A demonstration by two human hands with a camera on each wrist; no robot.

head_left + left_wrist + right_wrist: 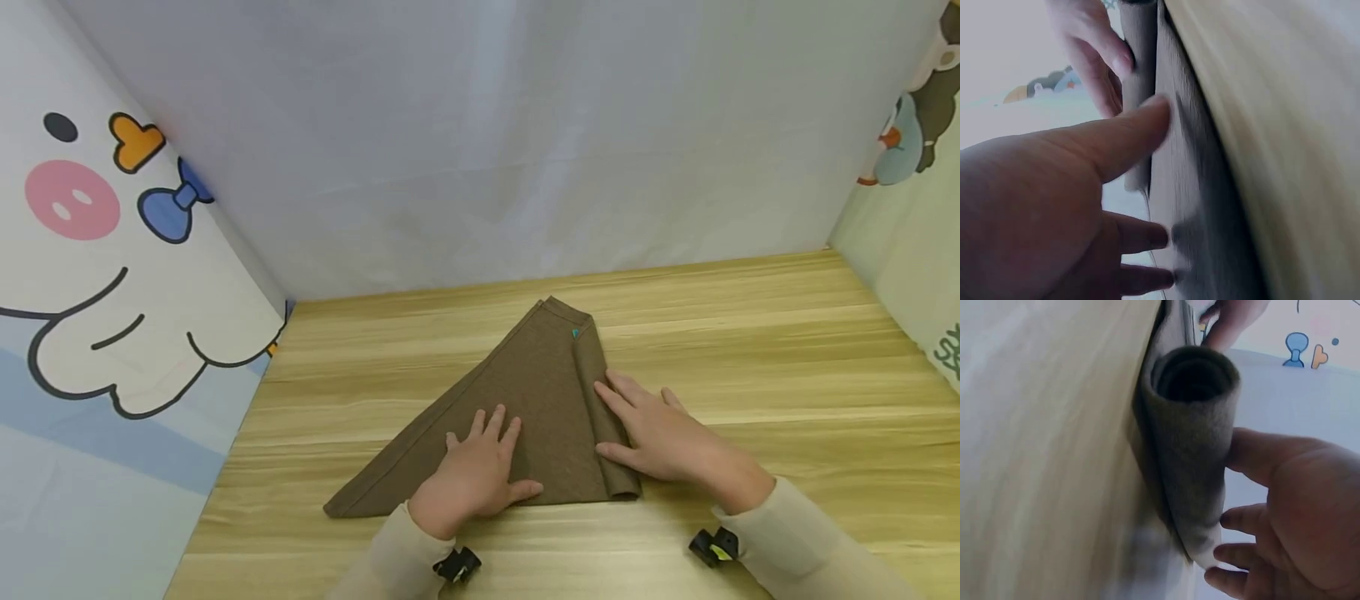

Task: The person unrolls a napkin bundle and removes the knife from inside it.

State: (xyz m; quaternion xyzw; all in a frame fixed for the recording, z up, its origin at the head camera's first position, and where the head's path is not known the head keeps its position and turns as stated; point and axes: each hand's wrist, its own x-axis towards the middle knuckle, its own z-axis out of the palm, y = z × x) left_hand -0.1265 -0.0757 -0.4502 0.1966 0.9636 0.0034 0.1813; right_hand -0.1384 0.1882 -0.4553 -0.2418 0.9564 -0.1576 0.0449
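A brown piece of folded cloth (532,417) with stitched hems lies on the table, wide along its near edge and narrowing toward the back. Its right side is wound into a roll (1194,444), whose spiral end shows in the right wrist view. A small teal mark (575,333) sits near the far end of the roll. My left hand (480,471) is spread over the flat part, fingers apart. Along the roll's right side, the thumb and relaxed fingers of my right hand (660,429) touch it without curling round it.
The cloth lies on a wood-grain table (787,358). A pale fabric wall (525,150) stands behind the table, with cartoon-printed panels at the left (150,317) and right (900,250). Black wrist devices (457,566) sit by both cream sleeves.
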